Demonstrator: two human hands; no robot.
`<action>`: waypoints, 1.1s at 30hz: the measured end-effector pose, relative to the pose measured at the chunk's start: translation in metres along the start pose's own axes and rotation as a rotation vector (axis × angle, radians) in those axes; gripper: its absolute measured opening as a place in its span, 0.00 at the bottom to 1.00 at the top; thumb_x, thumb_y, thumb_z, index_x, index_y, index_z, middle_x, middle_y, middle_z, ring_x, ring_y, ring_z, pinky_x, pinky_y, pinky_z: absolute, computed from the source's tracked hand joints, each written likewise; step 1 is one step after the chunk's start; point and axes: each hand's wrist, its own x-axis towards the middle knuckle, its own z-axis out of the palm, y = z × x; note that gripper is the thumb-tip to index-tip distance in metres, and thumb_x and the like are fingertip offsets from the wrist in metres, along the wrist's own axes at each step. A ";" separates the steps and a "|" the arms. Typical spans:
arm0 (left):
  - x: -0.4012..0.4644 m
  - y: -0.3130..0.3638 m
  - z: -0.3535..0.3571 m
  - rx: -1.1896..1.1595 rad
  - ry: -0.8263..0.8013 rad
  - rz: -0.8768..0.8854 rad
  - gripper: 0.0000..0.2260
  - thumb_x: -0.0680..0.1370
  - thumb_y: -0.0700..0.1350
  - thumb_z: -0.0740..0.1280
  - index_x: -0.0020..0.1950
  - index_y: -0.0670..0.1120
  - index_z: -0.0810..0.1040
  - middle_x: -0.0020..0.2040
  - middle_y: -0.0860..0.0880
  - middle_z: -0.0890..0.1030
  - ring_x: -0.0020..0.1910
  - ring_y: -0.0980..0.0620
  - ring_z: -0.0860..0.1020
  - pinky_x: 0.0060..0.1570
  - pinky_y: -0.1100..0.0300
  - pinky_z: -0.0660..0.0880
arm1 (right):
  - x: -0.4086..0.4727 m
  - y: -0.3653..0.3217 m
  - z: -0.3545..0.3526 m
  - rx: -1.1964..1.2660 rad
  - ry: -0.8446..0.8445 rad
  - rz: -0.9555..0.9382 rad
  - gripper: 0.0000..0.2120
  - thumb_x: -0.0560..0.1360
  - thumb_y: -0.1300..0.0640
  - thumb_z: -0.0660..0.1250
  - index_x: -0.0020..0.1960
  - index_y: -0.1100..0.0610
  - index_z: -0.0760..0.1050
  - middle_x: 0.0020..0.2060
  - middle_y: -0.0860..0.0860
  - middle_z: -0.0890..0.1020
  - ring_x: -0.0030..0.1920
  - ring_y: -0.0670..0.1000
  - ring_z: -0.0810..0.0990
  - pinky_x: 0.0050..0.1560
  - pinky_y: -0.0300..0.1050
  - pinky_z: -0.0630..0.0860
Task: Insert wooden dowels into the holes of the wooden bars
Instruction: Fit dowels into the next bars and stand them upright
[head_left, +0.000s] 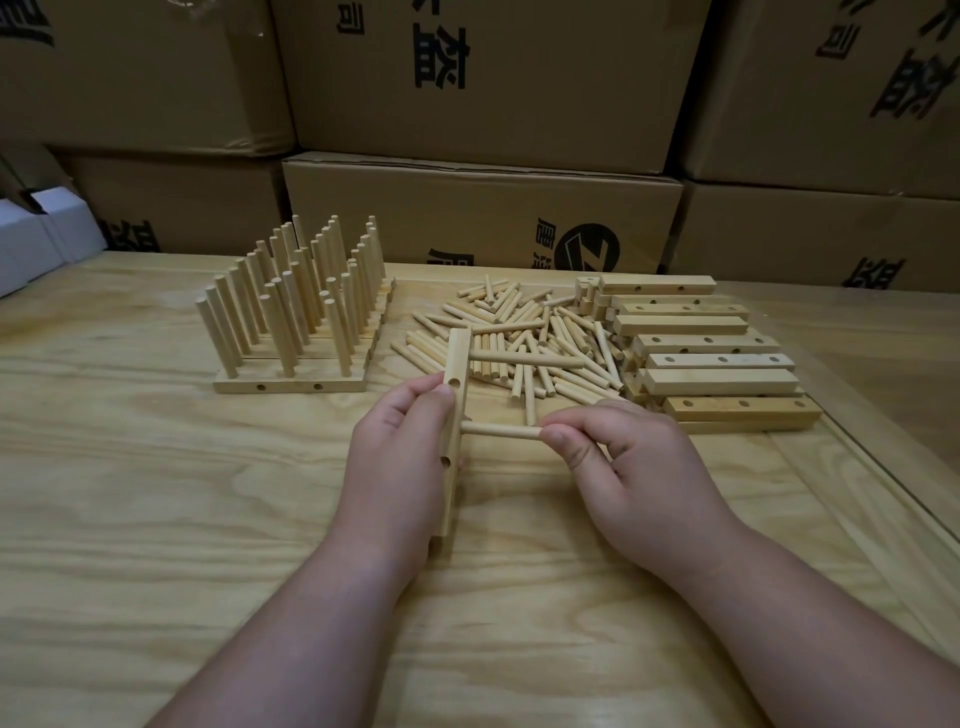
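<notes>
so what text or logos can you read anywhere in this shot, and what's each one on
Upside-down black Chinese characters, cropped: on the upper cardboard boxes; I cannot read them reliably.
Round black logo with a "Z"-like mark, upside down: on the lower middle box.
Black characters beside that logo: cut off by the table, unreadable.
Bars, dowels, white boxes: no text visible.

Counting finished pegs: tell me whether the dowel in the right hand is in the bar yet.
Apparently in. The dowel meets the bar face, pinched by the right hand; depth cannot be told.
</notes>
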 end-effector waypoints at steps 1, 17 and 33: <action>0.000 0.000 0.000 -0.004 -0.001 -0.004 0.06 0.81 0.49 0.66 0.50 0.54 0.84 0.39 0.57 0.83 0.38 0.58 0.79 0.40 0.57 0.75 | 0.000 0.000 0.000 0.006 -0.007 0.012 0.13 0.77 0.48 0.65 0.52 0.51 0.85 0.42 0.41 0.85 0.46 0.44 0.81 0.49 0.43 0.77; 0.008 0.000 -0.005 -0.045 0.082 -0.088 0.12 0.82 0.51 0.64 0.60 0.48 0.82 0.37 0.51 0.83 0.29 0.55 0.80 0.23 0.63 0.73 | 0.005 0.018 0.000 -0.325 0.076 0.374 0.15 0.79 0.57 0.60 0.63 0.49 0.78 0.54 0.46 0.79 0.60 0.51 0.74 0.61 0.49 0.73; 0.008 -0.001 -0.004 -0.063 0.071 -0.099 0.12 0.82 0.51 0.64 0.61 0.48 0.82 0.32 0.56 0.81 0.28 0.57 0.80 0.24 0.64 0.73 | 0.002 0.017 0.002 -0.530 -0.093 0.494 0.13 0.78 0.51 0.63 0.60 0.47 0.78 0.52 0.48 0.77 0.57 0.53 0.71 0.58 0.51 0.70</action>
